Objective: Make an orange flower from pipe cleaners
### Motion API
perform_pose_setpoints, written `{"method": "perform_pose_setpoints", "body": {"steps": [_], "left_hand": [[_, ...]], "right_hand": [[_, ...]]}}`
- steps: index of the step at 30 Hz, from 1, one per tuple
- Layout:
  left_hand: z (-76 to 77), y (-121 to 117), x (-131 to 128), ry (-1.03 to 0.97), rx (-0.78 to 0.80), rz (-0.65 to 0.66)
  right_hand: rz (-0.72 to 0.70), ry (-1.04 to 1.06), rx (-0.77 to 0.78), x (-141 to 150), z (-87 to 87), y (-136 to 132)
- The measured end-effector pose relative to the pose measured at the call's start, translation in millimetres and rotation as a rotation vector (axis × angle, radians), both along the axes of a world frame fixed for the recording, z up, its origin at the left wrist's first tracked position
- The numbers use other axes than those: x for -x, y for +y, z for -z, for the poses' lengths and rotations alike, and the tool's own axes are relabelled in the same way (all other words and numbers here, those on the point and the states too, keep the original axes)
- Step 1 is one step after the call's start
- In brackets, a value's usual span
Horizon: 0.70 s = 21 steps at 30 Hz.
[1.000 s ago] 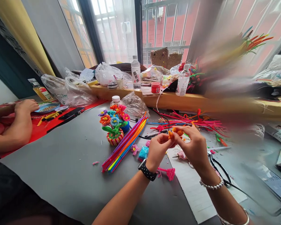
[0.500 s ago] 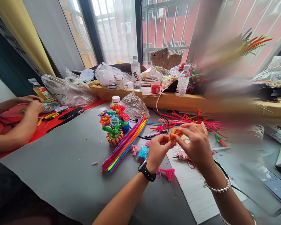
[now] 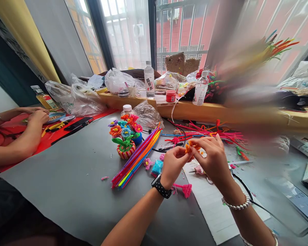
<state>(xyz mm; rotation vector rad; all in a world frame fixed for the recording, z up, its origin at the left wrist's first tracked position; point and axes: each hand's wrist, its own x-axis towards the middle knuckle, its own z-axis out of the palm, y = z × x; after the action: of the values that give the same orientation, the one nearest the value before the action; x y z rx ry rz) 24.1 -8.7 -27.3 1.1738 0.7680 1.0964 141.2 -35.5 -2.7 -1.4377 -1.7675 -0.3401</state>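
Between my two hands is a small orange pipe-cleaner flower [image 3: 188,149], partly covered by fingers. My left hand [image 3: 174,164] pinches it from the left, thumb and fingertips closed. From the right, my right hand [image 3: 212,155] grips it between thumb and forefinger. Under my hands lie a pink pipe-cleaner flower [image 3: 186,190] on a stem, a blue wrapped packet [image 3: 157,167] and a glue gun [image 3: 199,170] partly hidden by my right arm. Left of them rests a bundle of coloured pipe cleaners [image 3: 137,157], beside a striped pot [image 3: 126,151] of pipe-cleaner flowers.
A white sheet [image 3: 213,218] lies beneath my right forearm, with a black cable crossing there. Loose red pipe cleaners [image 3: 207,131] spread behind my hands. Water bottles [image 3: 149,82] stand on the ledge. At far left another person's hands [image 3: 38,116] work by a blue bowl [image 3: 55,117].
My right hand and wrist have shifted slightly left and tilted. The orange flower stays pinched in nearly the same place. The other person's hands moved a little.
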Motion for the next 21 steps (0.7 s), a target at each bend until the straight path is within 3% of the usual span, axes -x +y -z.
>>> {"method": "perform_pose_setpoints", "body": {"steps": [21], "left_hand": [[-3.1,-0.9,1.5,-0.106,0.123,0.053]], "right_hand": [[-0.062,-0.02,-0.033,4.1,1.3,-0.2]]}}
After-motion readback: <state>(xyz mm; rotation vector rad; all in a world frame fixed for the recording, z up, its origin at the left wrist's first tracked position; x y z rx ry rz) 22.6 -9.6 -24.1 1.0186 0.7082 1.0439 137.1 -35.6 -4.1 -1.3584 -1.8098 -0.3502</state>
